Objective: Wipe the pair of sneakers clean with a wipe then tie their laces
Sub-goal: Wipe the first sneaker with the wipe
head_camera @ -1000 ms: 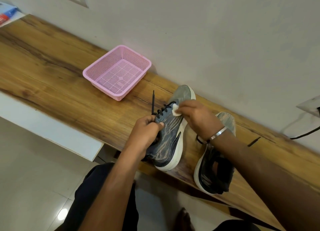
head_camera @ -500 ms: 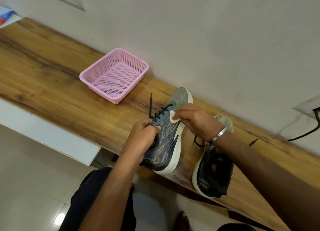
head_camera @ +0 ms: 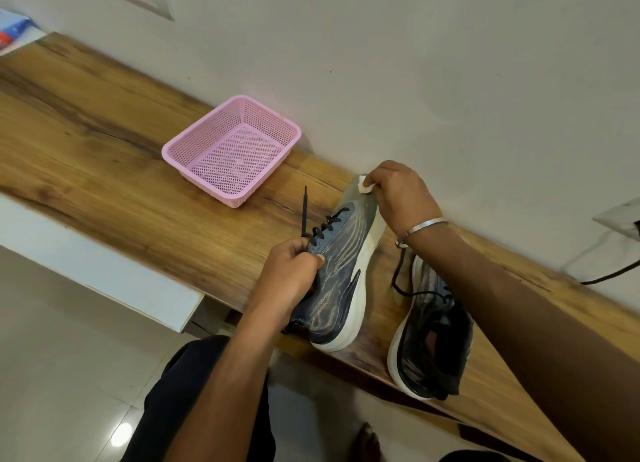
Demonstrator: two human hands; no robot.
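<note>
Left hand [head_camera: 291,274] clenched, right hand [head_camera: 398,195] curled, fingertips seemingly pinching, both arms outstretched.

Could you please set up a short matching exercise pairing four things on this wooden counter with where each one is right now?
Things:
1. wipe
2. pink basket
3. left sneaker
4. right sneaker

Places:
a. standing alone near the wall, apart from both shoes
b. pinched in the right hand at the toe
c. held near the laces by the left hand
d. lying untouched under the right forearm

Pairs: 1-b, 2-a, 3-c, 4-d
</note>
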